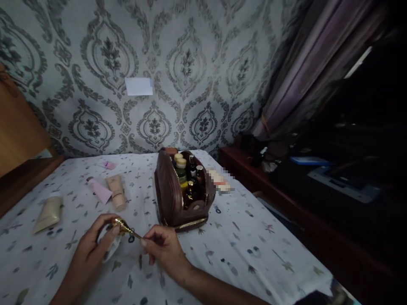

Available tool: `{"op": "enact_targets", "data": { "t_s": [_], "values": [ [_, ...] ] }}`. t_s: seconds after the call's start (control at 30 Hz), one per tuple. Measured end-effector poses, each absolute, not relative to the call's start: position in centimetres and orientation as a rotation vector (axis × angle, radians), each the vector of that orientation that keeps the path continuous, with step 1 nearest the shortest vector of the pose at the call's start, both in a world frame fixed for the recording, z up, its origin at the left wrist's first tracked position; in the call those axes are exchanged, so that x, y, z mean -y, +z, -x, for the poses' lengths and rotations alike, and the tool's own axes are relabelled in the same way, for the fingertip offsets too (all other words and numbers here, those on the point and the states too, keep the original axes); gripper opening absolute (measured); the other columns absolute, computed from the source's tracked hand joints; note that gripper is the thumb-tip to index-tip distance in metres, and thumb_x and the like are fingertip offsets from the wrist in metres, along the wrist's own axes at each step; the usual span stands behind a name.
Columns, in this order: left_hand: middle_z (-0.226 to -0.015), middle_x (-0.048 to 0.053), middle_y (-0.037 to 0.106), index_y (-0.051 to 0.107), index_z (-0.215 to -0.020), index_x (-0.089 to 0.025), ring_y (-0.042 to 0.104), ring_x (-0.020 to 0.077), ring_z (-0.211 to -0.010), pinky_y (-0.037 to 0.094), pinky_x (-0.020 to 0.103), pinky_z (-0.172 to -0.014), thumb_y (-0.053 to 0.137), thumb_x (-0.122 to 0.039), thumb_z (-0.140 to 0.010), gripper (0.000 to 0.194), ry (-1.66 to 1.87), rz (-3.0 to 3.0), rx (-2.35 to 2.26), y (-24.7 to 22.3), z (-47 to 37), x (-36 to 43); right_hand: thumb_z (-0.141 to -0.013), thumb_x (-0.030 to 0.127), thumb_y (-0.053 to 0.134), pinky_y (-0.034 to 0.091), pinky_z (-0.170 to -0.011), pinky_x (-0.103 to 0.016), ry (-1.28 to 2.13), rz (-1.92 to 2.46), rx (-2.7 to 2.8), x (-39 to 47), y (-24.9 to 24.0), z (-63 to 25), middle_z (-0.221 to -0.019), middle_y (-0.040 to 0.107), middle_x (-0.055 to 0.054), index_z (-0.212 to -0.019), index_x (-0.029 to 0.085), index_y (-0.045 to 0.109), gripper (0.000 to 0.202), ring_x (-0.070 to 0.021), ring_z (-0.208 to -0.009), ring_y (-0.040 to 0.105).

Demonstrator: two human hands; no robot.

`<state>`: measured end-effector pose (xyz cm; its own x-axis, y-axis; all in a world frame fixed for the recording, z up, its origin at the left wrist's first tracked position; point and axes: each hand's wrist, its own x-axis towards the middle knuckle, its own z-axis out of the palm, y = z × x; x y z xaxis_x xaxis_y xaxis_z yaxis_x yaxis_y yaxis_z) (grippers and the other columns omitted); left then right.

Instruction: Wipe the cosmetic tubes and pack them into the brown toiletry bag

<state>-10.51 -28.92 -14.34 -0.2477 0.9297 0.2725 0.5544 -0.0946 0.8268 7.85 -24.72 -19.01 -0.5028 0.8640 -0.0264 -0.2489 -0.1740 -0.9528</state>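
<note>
My left hand (92,245) and my right hand (163,248) hold a slim gold cosmetic tube (125,228) between them, low over the bed. The left fingers pinch its rounded end and also hold a pale cloth or wipe (111,250). The right fingertips grip the thin end. Just behind the hands stands an open brown toiletry bag (171,199) with several small bottles upright inside it.
On the patterned bedsheet (254,245) lie a pink tube (99,189), a beige tube (116,192), a cream tube (48,214) and a small pink item (108,164). A dark wooden side table (286,199) with clutter stands to the right, a curtain (302,72) above it.
</note>
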Motion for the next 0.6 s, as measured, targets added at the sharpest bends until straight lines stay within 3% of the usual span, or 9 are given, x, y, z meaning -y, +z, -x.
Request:
{"op": "enact_targets", "data": {
  "t_s": [0.07,0.37,0.6],
  "values": [
    [-0.085,0.002,0.071,0.063,-0.097,-0.022,0.066,0.0201,-0.077,0.053,0.023,-0.062,0.055,-0.055,-0.083,0.037,1.285,-1.621,-1.809,-14.2,10.3,28.8,-0.061,0.067,0.076,0.034,-0.035,-0.016,1.795,0.768,1.260,24.6,-19.1,-7.9,-0.051,0.053,0.007,-0.067,0.016,0.054,0.055,-0.0028,-0.036,0.040],
    [-0.090,-0.002,0.069,0.062,-0.101,-0.022,0.061,0.0178,-0.079,0.049,0.023,-0.070,0.055,-0.062,-0.079,0.047,1.363,-1.629,-1.973,-9.3,9.3,27.4,-0.057,0.067,0.078,0.036,-0.036,-0.016,1.844,0.751,1.211,24.5,-19.1,-7.9,-0.048,0.050,0.009,-0.064,0.017,0.051,0.057,-0.0025,-0.035,0.039],
    [-0.107,0.000,0.070,0.063,-0.100,-0.026,0.062,0.0230,-0.105,0.048,0.031,-0.090,0.058,-0.050,-0.082,0.031,1.498,-1.778,-1.841,-6.4,6.4,25.4,-0.057,0.069,0.076,0.036,-0.038,-0.016,1.849,0.781,1.234,24.6,-19.0,-8.1,-0.051,0.053,0.007,-0.065,0.016,0.053,0.058,-0.0026,-0.037,0.040]
  ]
}}
